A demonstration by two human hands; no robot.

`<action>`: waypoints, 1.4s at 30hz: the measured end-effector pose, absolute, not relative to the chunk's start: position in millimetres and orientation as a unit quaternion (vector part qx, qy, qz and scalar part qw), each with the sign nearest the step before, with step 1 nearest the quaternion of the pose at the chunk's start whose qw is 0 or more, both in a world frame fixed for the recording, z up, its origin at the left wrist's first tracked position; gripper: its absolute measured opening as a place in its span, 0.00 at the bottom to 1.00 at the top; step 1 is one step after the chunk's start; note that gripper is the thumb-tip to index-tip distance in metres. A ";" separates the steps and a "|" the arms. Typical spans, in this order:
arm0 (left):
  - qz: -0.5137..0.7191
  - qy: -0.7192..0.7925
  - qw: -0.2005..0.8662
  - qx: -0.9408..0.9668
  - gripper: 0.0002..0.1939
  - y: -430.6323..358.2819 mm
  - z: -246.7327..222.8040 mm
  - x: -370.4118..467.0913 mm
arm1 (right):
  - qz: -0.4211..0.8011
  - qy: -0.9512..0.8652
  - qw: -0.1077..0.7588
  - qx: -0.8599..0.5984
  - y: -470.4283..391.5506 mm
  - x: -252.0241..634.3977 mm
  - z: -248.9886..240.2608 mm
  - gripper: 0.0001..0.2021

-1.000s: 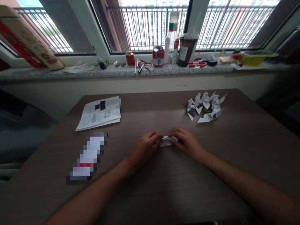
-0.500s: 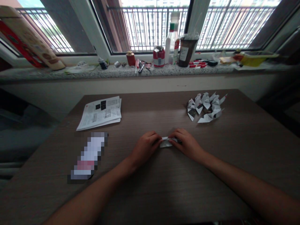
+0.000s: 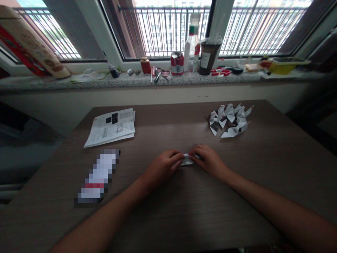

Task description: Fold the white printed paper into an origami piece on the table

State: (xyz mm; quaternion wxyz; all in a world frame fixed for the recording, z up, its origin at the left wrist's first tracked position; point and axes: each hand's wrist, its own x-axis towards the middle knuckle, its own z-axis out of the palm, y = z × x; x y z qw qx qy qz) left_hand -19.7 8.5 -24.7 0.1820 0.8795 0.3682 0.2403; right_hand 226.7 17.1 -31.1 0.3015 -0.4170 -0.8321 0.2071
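Observation:
A small folded piece of paper [image 3: 187, 161] lies on the brown table [image 3: 163, 211] between my two hands. My left hand [image 3: 168, 163] pinches its left end, fingers pressed together. At the other end, my right hand [image 3: 206, 157] has its fingers closed on the paper, and they hide part of it. Beyond my right hand stands a cluster of folded paper pieces [image 3: 231, 114] with pointed tips, black and white. A stack of printed sheets [image 3: 112, 128] rests at the back left, and nearer to me is a blurred-out phone-like thing [image 3: 98, 175].
Behind the table runs a stone window sill [image 3: 131, 81]. On it stand a red can [image 3: 177, 64], a bottle [image 3: 188, 52], a dark drink cup with a straw [image 3: 207, 58], a small red jar [image 3: 145, 66] and a yellow container [image 3: 283, 66]. A long box [image 3: 31, 45] leans at the left.
My left fingers have shifted slightly to the right over the paper, covering more of its left end. My right hand stays almost where it was. The view has moved a little.

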 end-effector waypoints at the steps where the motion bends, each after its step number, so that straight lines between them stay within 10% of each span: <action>1: 0.233 0.358 0.182 0.886 0.12 7.9 -24.3 -20.9 | 0.207 -0.832 0.303 -0.416 17.2 226.7 -31.7 0.02; 29: 0.272 0.364 0.272 0.848 0.05 8.3 -13.9 -22.6 | 0.243 -0.843 0.326 -0.352 11.7 235.8 -21.4 0.07; 42: 0.241 0.344 0.103 0.902 0.06 18.2 -22.4 -23.5 | 0.134 -0.874 0.283 -0.371 15.6 235.2 -27.2 0.08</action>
